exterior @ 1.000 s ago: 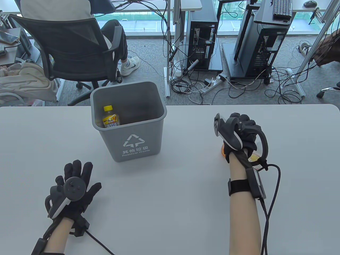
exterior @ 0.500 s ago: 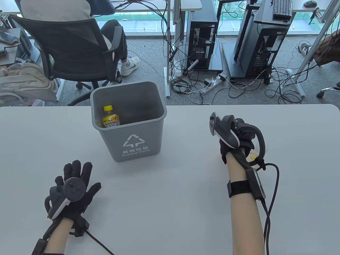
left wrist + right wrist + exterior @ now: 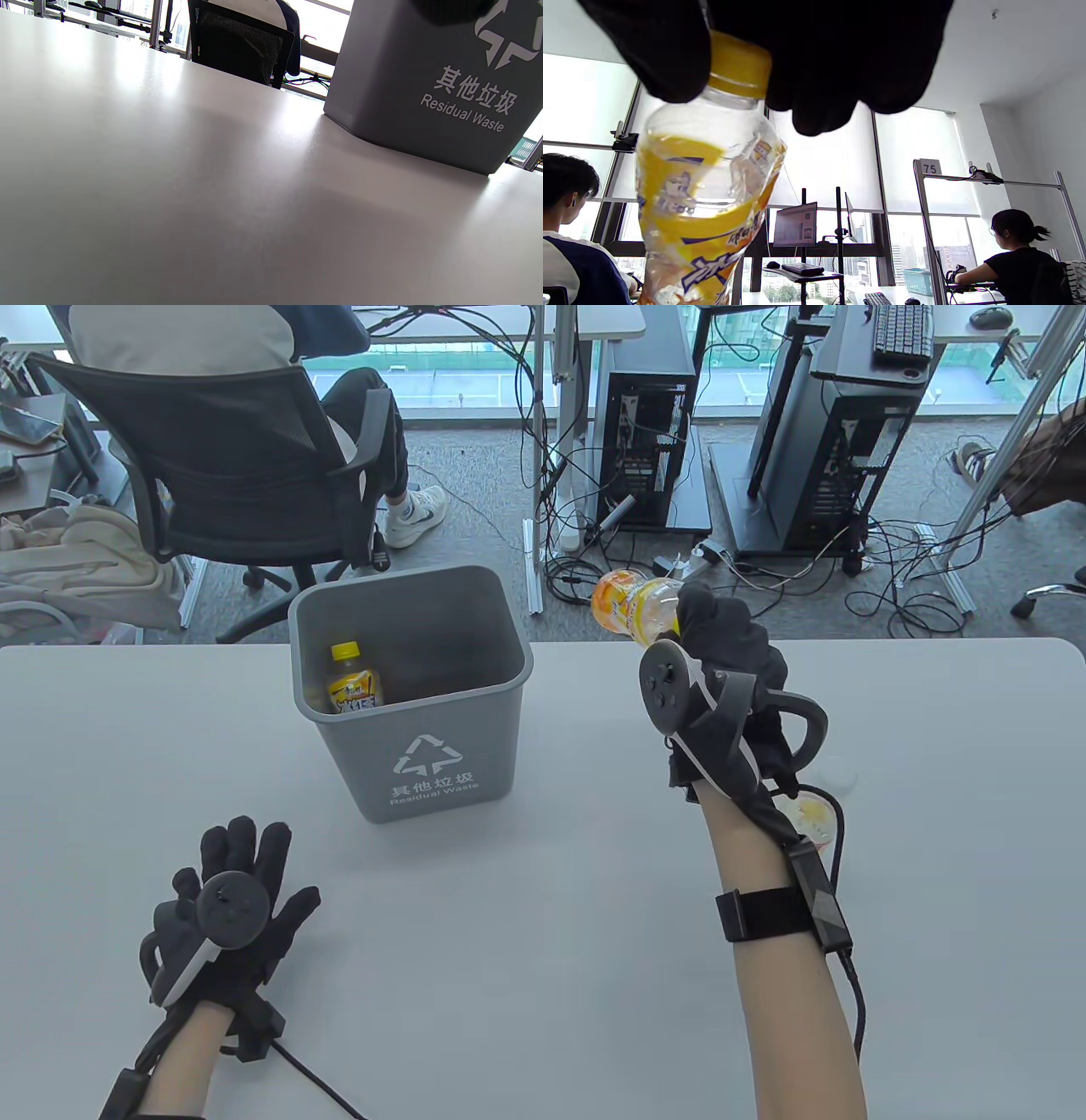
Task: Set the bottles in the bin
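A grey bin (image 3: 441, 729) marked "Residual Waste" stands on the white table; it also shows in the left wrist view (image 3: 424, 84). One yellow-capped bottle (image 3: 352, 678) stands inside it. My right hand (image 3: 721, 645) grips a clear bottle with a yellow-orange label (image 3: 632, 602) near its cap end and holds it in the air, to the right of the bin and above its rim height. In the right wrist view the bottle (image 3: 704, 203) hangs below my fingers (image 3: 818, 63). My left hand (image 3: 237, 891) rests flat on the table in front of the bin, fingers spread, holding nothing.
Another bottle (image 3: 810, 819) lies on the table under my right wrist, mostly hidden by the arm. An office chair (image 3: 229, 475) with a seated person stands beyond the table's far edge, with computers and cables on the floor.
My right hand lifted the bottle off the table and moved it up and left toward the bin. A second bottle now shows where the hand was. The left hand stayed put.
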Demonstrator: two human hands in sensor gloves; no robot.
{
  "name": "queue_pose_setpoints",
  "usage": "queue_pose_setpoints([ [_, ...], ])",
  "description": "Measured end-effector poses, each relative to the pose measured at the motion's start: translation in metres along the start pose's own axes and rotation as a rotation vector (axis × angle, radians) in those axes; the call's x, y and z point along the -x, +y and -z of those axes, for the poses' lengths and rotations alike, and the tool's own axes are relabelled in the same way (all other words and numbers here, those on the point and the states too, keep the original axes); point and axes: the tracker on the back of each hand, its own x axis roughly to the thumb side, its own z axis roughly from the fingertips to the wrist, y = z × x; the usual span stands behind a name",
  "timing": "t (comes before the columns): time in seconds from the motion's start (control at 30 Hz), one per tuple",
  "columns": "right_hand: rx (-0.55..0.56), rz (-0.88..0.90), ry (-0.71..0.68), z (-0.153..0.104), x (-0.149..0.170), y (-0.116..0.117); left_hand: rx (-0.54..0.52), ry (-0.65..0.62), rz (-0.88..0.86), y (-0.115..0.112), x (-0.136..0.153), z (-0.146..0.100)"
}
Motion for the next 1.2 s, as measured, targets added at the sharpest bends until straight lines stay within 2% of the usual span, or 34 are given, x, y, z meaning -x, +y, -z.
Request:
queue_pose_setpoints([
  [0.13,0.023,0.139,-0.027,0.001,-0.019,-0.018,0.000,0.003,-0.004,0.000,0.001,0.000],
  [0.3,0.021,0.239,-0.100,-0.009,-0.049,-0.018,0.007,0.005,-0.002,0.000,0.001,0.000],
  [0.5,0.017,0.221,-0.217,-0.017,-0.085,-0.001,0.004,0.006,-0.005,0.000,0.001,0.001],
  [0.67,-0.067,0.299,-0.221,-0.022,-0.110,0.018,0.014,0.010,-0.013,0.000,0.003,0.002],
  [0.9,-0.162,0.322,-0.241,-0.033,-0.139,0.044,0.015,0.010,-0.016,0.000,0.003,0.002],
  [0.97,-0.253,0.246,-0.295,-0.036,-0.148,0.052,0.015,0.010,-0.016,0.000,0.003,0.002],
  [1.07,-0.201,0.097,-0.358,-0.040,-0.143,0.053,0.010,0.011,-0.021,0.001,0.004,0.002],
  [1.2,-0.181,0.128,-0.298,-0.033,-0.115,0.051,0.016,0.015,-0.020,0.000,0.005,0.002],
])
